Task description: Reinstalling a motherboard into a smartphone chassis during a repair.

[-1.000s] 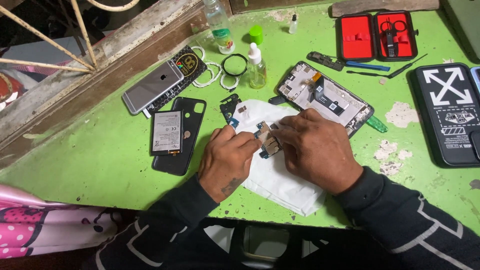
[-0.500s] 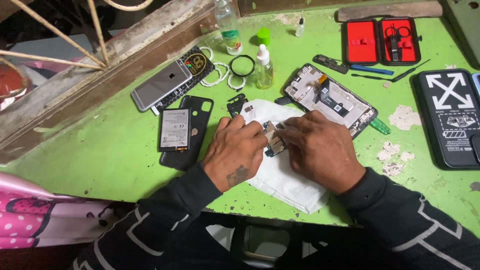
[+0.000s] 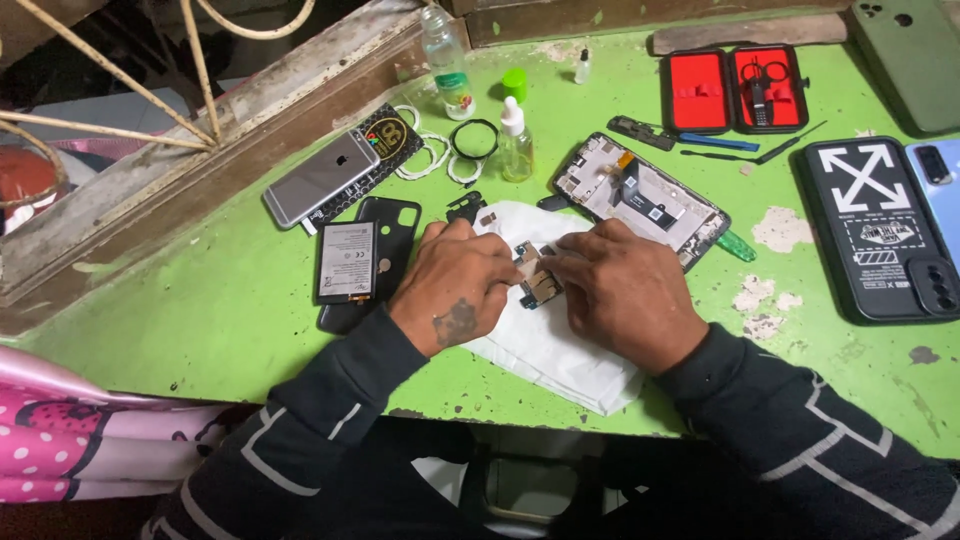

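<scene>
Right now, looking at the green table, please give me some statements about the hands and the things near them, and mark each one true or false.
1. Both hands, left hand and right hand, hold a small circuit board. True.
2. The board lies over a white cloth. True.
3. The red tool case is closed. False: it lies open.
4. The flat black battery lies right of the right hand. False: it lies left of the left hand.
5. The opened phone frame lies beyond the right hand. True.

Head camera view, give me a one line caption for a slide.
Left hand and right hand pinch a small circuit board over a white cloth on a green table beside an opened phone.
</scene>
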